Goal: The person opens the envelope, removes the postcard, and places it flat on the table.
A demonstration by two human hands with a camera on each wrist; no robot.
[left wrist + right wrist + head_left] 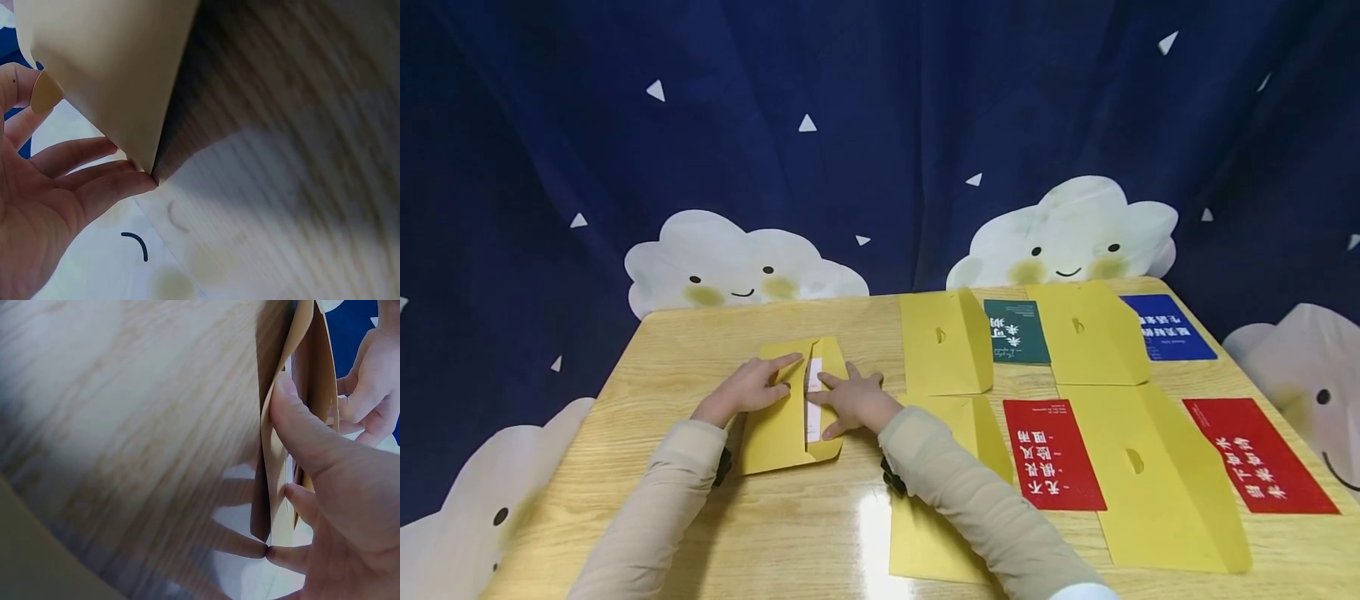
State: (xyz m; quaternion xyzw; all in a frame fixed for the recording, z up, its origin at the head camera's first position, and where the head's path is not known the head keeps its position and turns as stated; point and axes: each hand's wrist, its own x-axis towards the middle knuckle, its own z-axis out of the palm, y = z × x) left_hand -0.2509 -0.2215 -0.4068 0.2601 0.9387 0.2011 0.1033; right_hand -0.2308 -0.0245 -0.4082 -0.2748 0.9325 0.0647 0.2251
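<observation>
A yellow envelope (775,450) lies on the table's left half, with a white paper insert (814,400) showing in its gaping mouth. My left hand (748,387) rests on its front panel, index finger straight toward the mouth. In the left wrist view, its outstretched fingers (94,194) touch the paper edge beside a small half-round tab (47,92). My right hand (857,402) is spread over the flap (829,354), fingertips at the opening. The right wrist view has the right thumb (306,431) lying straight against the flap.
More yellow envelopes (940,350) with raised flaps cover the right half. Red cards (1052,454), a green card (1017,332) and a blue card (1180,329) lie beside them. The right forearm crosses one envelope. Behind the wooden table (655,367) hangs a dark blue curtain (880,167).
</observation>
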